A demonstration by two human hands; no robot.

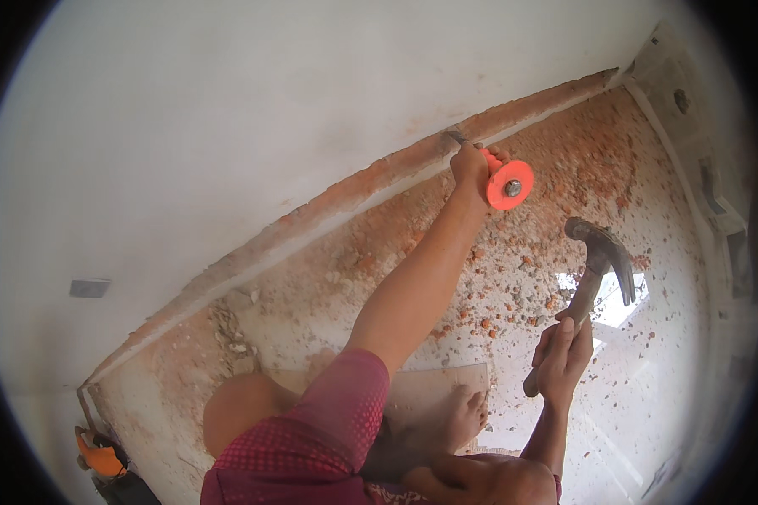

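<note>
My left hand [470,168] is closed around a chisel [499,194] with an orange-red grip and round hand guard. Its metal striking end shows at the guard's centre, and its tip rests at the exposed brick strip [379,174] low on the white wall. Lower right, my right hand [562,355] grips the wooden handle of a claw hammer [602,244]. The hammer is raised apart from the chisel, its claw pointing down and to the right.
Broken brick and plaster rubble [480,278] litters the floor along the wall. A flat board [438,389] lies by my bare foot [466,417]. An orange and black object [103,459] is at the lower left. A grey rectangular plate [90,288] sits on the wall [194,126].
</note>
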